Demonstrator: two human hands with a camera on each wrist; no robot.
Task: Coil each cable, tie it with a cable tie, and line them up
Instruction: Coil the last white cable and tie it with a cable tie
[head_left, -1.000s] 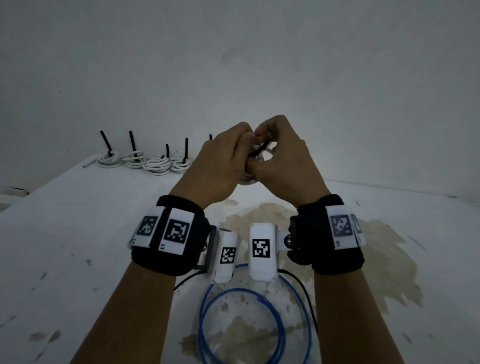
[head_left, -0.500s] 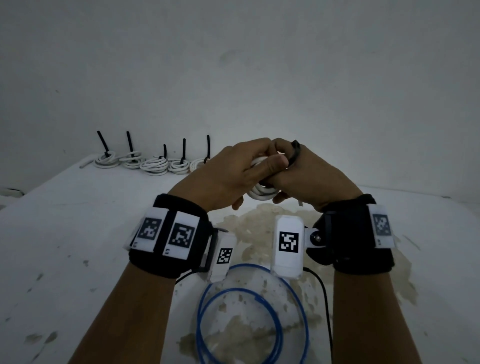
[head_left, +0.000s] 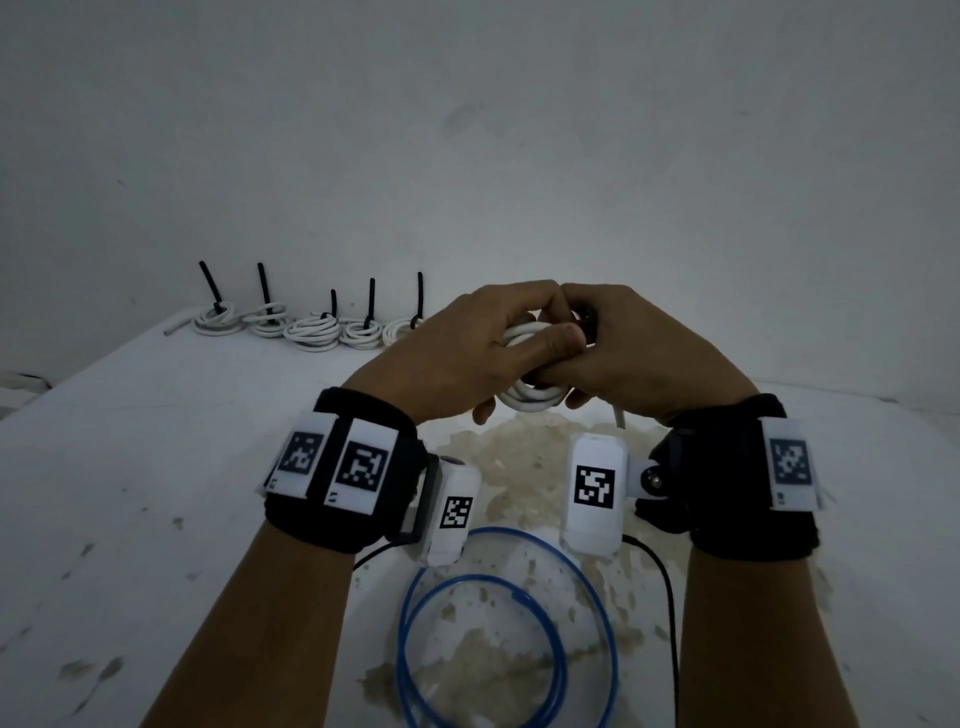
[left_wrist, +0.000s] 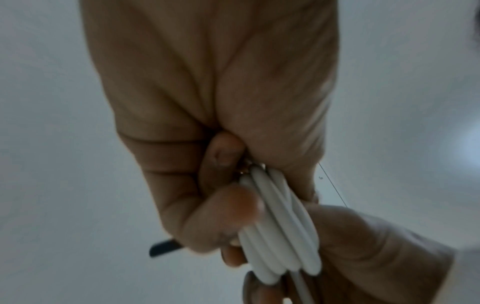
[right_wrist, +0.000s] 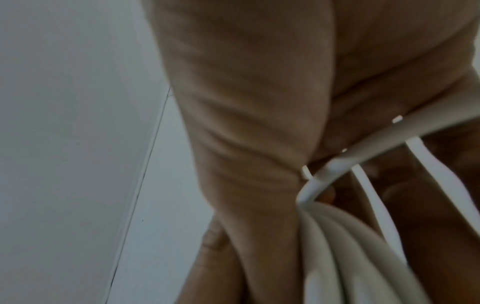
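Note:
Both hands meet above the middle of the table around a white cable coil (head_left: 530, 400). My left hand (head_left: 498, 338) grips the coil, thumb across its top and fingers curled round the strands (left_wrist: 280, 226). My right hand (head_left: 623, 348) closes in from the right, its fingers under the coil, and pinches a black cable tie (head_left: 589, 317) at the top. In the left wrist view the tie's tail (left_wrist: 165, 247) sticks out past my left fingers. One loose cable end (head_left: 618, 418) hangs below my right hand. The right wrist view shows the coil's strands (right_wrist: 350, 257) against my palm.
Several tied white coils (head_left: 311, 330) stand in a row at the table's back left, black tie tails pointing up. A loose blue cable (head_left: 498, 623) loops on the stained table (head_left: 156, 467) in front of me, with a thin black wire (head_left: 670, 597) beside it.
Both hands have come down and turned, so the white coil now shows beneath them. The tie loop that stood above my right index finger is now tucked between the hands.

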